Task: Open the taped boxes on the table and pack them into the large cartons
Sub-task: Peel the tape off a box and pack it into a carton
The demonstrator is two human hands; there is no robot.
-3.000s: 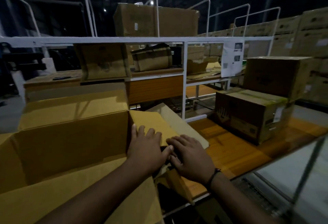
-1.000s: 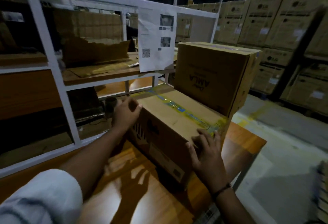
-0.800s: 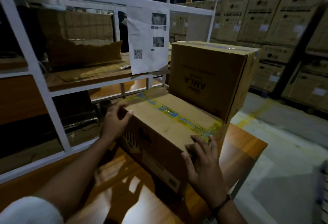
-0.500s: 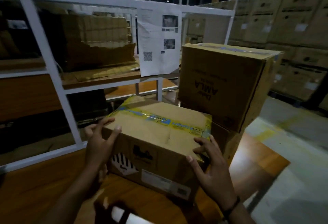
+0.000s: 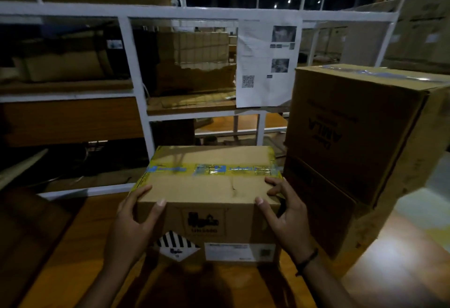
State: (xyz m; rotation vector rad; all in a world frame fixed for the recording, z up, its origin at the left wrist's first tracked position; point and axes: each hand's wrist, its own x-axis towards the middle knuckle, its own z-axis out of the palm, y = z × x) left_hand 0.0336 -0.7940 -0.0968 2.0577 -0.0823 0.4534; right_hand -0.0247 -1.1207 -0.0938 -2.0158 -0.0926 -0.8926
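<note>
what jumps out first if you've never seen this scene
The taped box at centre draws the eye first, with the left hand and right hand gripping its near corners and blue and yellow tape running across its top. To its right a larger carton sits on a stack. Behind, a printed sheet hangs on the white rack.

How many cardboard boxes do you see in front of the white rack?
3: the taped box gripped between the left hand and right hand, the tall box at right, and a darker box under it. More may be hidden behind.
</note>
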